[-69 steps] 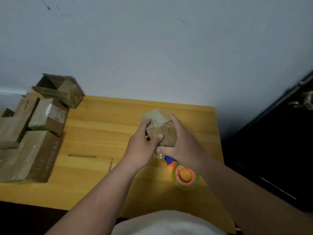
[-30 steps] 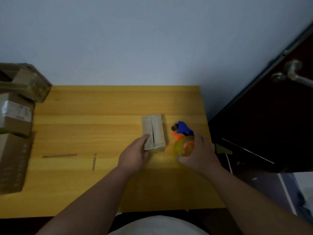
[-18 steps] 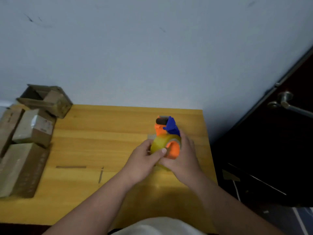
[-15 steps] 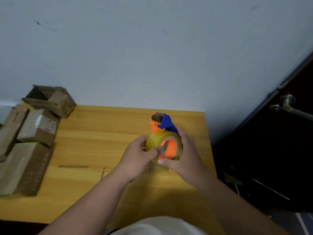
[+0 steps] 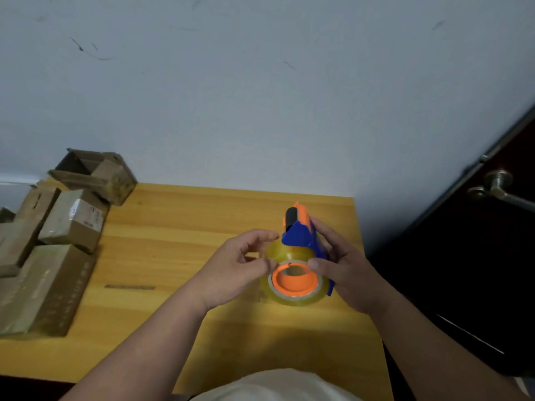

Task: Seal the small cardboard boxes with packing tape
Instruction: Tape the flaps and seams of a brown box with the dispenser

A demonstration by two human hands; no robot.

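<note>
Head view: tape dispenser (image 5: 298, 256) sat centre-right of frame, gripped by right hand (image 5: 341, 267). Left hand (image 5: 240, 267), fingers curled, pinched at the roll's edge. Judged: find tape end, peel evenly. Box to seal hidden; other cardboard boxes (image 5: 58, 227) stacked at left.

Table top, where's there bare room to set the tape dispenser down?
Bare wood lies between the stacked cardboard boxes and the left hand, and along the table by the wall. The near edge is bare too. The left side is crowded; the right hand holds the tape dispenser.
</note>
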